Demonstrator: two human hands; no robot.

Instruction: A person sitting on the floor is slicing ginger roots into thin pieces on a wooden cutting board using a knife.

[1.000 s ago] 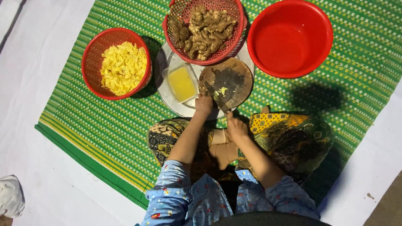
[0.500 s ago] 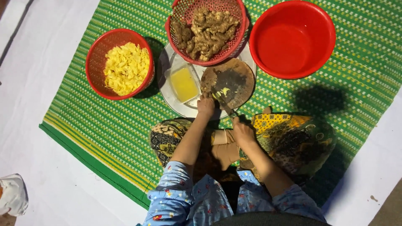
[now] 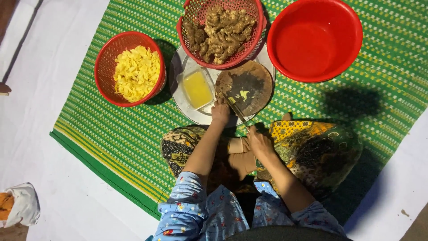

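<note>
Left hand [image 3: 220, 111] pressing ginger bit on round board [image 3: 249, 85], right hand [image 3: 260, 142] gripping knife [image 3: 236, 110] — red basket [image 3: 130, 69] w/ yellow slices nr mat's [image 3: 111, 147] left edge, mesh basket [image 3: 220, 31] w/ whole ginger, red bowl [image 3: 314, 40] empty.

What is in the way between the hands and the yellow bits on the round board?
Nothing visible. The left hand rests at the board's near edge, right beside the yellow bits. The right hand holds a knife that reaches onto the board beside them, with no other thing between.
</note>
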